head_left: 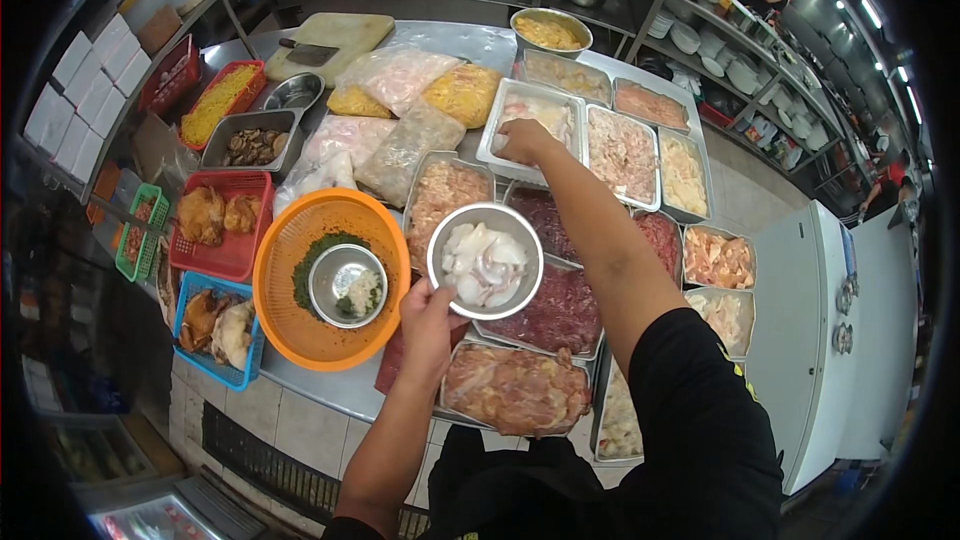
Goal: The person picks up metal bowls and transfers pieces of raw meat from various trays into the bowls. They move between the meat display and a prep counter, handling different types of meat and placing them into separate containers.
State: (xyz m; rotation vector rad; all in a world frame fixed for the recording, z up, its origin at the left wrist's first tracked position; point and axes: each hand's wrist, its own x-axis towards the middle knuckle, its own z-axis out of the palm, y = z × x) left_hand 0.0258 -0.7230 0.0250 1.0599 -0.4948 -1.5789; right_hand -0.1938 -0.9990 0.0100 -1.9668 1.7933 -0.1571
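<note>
My left hand (429,330) grips the near left rim of a round steel bowl (531,289), its thumb over the edge. White, glossy pieces that look like cut squid (486,264) fill the bowl. Further off, my right hand (527,141) reaches over the near left side of a white plastic tub (576,142). Pale raw pieces (541,114) lie in that tub. The fingertips point down into it, and whether they hold anything cannot be made out. Below my right forearm sit trays of dark red meat (551,311), partly covered by the arm and the bowl.
An orange basket (334,352) with chopped greens and a small steel bowl (319,289) stands left. Trays of minced meat (450,184) and chicken pieces (720,259) crowd the table. A cleaver (313,52) lies on the cutting board (352,30). A white cabinet (787,337) stands right.
</note>
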